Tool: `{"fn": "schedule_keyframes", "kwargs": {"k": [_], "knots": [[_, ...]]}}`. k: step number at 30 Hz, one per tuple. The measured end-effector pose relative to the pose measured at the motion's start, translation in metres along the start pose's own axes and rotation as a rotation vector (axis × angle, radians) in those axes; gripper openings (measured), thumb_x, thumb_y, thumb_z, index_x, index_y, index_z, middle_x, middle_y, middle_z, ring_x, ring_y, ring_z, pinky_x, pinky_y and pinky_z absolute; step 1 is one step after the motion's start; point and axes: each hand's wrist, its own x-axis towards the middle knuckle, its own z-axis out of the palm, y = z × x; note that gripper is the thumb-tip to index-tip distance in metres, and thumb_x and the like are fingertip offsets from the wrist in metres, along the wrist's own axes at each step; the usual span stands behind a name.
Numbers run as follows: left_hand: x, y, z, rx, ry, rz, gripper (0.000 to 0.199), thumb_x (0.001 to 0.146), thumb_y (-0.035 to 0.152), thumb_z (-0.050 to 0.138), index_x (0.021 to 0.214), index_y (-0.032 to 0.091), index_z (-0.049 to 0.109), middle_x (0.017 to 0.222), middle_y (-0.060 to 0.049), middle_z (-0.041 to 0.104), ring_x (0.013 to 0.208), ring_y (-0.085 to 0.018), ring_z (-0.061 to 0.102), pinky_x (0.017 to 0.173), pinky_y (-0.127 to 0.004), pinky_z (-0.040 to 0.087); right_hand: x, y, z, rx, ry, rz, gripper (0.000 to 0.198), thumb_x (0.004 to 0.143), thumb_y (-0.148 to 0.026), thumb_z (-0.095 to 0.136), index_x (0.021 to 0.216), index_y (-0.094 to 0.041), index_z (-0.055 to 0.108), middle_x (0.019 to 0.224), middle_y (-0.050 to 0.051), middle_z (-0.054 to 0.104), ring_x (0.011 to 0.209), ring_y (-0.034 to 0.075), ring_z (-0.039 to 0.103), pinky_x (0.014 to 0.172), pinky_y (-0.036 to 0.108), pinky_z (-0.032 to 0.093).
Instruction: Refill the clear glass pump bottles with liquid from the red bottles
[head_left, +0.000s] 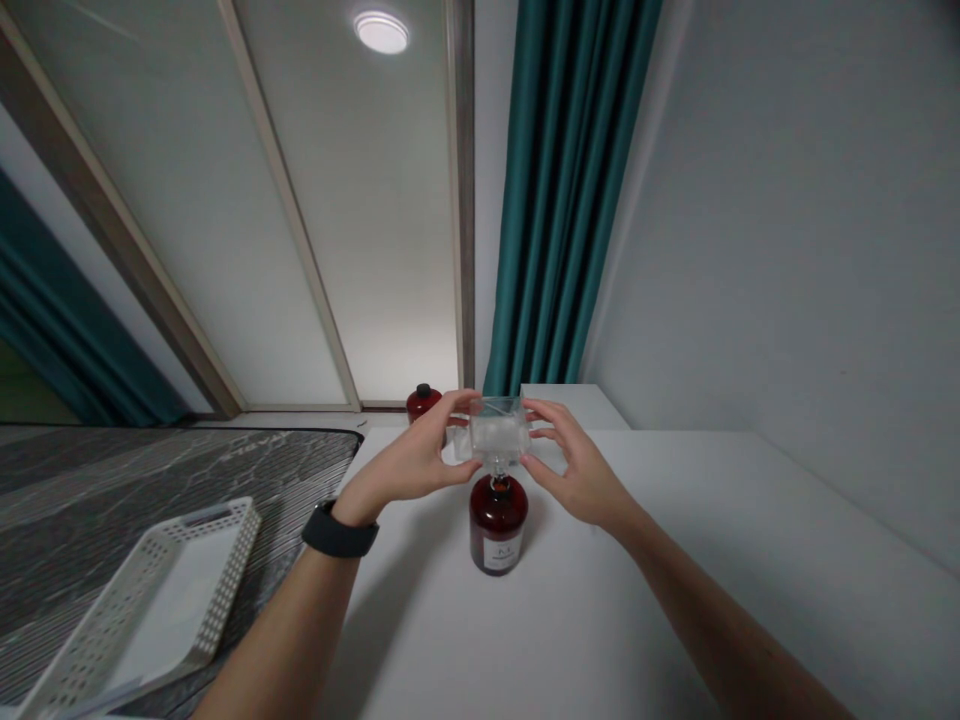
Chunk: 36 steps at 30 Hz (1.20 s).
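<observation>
Both my left hand (435, 450) and my right hand (566, 460) grip a clear, box-shaped container (496, 430) from opposite sides, fingers behind and thumbs nearer me. Its narrow clear neck points down at the mouth of a dark red-brown round bottle (499, 515). Whether the two necks touch, I cannot tell. The lower bottle stands upright on the white table (465, 650) and bears a white label. Something pale and see-through shows beside my left fingers; its kind is unclear. A dark band sits on my left wrist.
Behind my left hand stands a second red-brown bottle (424, 400) with a black cap. A white perforated basket (217, 600) lies at the left, over a grey striped surface (300, 470). A white box-like block (577, 405) adjoins the table's far edge, before a teal curtain (562, 200).
</observation>
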Motion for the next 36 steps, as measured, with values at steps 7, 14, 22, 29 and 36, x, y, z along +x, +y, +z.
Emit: {"fn": "schedule_keyframes", "kwargs": {"k": [7, 14, 22, 29, 36], "knots": [[-0.0003, -0.0003, 0.0004, -0.008, 0.003, 0.002, 0.065, 0.081, 0.026, 0.071, 0.136, 0.023, 0.036, 0.134, -0.013, 0.053, 0.118, -0.027, 0.059, 0.104, -0.051, 0.05, 0.0003, -0.0013, -0.0006, -0.004, -0.008, 0.012, 0.058, 0.088, -0.019, 0.062, 0.141, -0.035, 0.043, 0.143, 0.008, 0.046, 0.128, 0.027, 0.051, 0.102, 0.048, 0.05], [-0.0007, -0.0009, 0.0003, -0.01, 0.002, -0.018, 0.066, 0.079, 0.027, 0.071, 0.136, 0.023, 0.037, 0.135, -0.013, 0.053, 0.119, -0.027, 0.059, 0.105, -0.05, 0.05, -0.0005, -0.0013, 0.0001, 0.009, -0.001, 0.012, 0.057, 0.089, -0.018, 0.061, 0.14, -0.035, 0.044, 0.142, 0.008, 0.047, 0.129, 0.027, 0.051, 0.102, 0.048, 0.051], [-0.0014, 0.0, -0.0002, 0.012, 0.006, -0.004, 0.066, 0.08, 0.027, 0.07, 0.136, 0.023, 0.036, 0.135, -0.013, 0.053, 0.12, -0.028, 0.058, 0.104, -0.05, 0.05, 0.0005, -0.0025, 0.0003, 0.015, -0.003, 0.016, 0.057, 0.089, -0.018, 0.06, 0.141, -0.035, 0.043, 0.143, 0.008, 0.047, 0.13, 0.026, 0.051, 0.103, 0.048, 0.051], [-0.001, 0.0011, -0.0006, 0.033, 0.006, 0.008, 0.065, 0.081, 0.026, 0.07, 0.137, 0.023, 0.036, 0.136, -0.013, 0.052, 0.122, -0.029, 0.057, 0.105, -0.051, 0.049, 0.0006, -0.0028, 0.0006, 0.019, 0.0, 0.016, 0.057, 0.089, -0.019, 0.06, 0.141, -0.034, 0.044, 0.143, 0.008, 0.047, 0.13, 0.027, 0.051, 0.104, 0.05, 0.051], [-0.0012, 0.0026, -0.0013, 0.068, 0.015, 0.02, 0.065, 0.081, 0.025, 0.07, 0.137, 0.023, 0.036, 0.136, -0.013, 0.053, 0.124, -0.03, 0.056, 0.104, -0.05, 0.05, 0.0006, -0.0044, 0.0008, 0.029, 0.002, 0.009, 0.056, 0.089, -0.019, 0.06, 0.141, -0.035, 0.044, 0.144, 0.008, 0.046, 0.131, 0.027, 0.05, 0.105, 0.049, 0.051]]}}
